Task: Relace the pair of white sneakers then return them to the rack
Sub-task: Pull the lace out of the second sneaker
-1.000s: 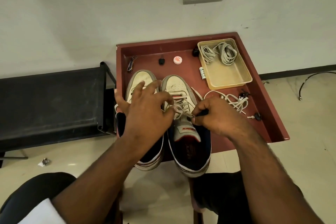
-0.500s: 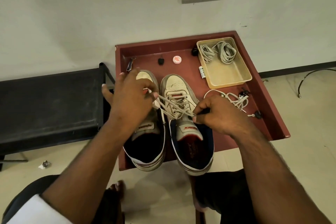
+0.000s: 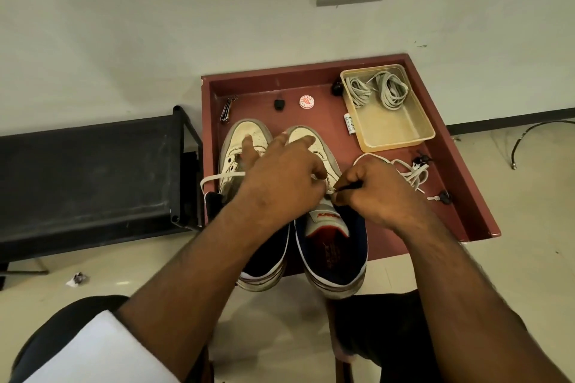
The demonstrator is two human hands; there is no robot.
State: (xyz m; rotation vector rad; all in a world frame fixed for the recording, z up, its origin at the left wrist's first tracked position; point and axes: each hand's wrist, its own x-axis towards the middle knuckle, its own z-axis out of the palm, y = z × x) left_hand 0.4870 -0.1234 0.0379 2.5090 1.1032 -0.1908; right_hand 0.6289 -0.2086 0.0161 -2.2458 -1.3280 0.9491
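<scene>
Two white sneakers stand side by side, toes to the wall, in a red-brown tray (image 3: 280, 75). The left sneaker (image 3: 245, 143) is partly under my left hand. On the right sneaker (image 3: 329, 227) the tongue and dark lining show. My left hand (image 3: 280, 177) lies over the right sneaker's eyelets, thumb and a finger pinching the white shoelace (image 3: 217, 178), which trails left over the tray edge. My right hand (image 3: 376, 193) pinches the lace's other end by its black tip, just right of the eyelets.
A beige box (image 3: 401, 134) with coiled grey laces (image 3: 385, 92) sits at the tray's back right, and a loose white lace (image 3: 412, 172) and a key (image 3: 441, 197) lie beside my right hand. Small items lie along the tray's back. The black rack (image 3: 87, 171) stands to the left.
My left hand, which had pulled the lace out to the left, has come back over the right sneaker's eyelets. My right hand has hardly moved.
</scene>
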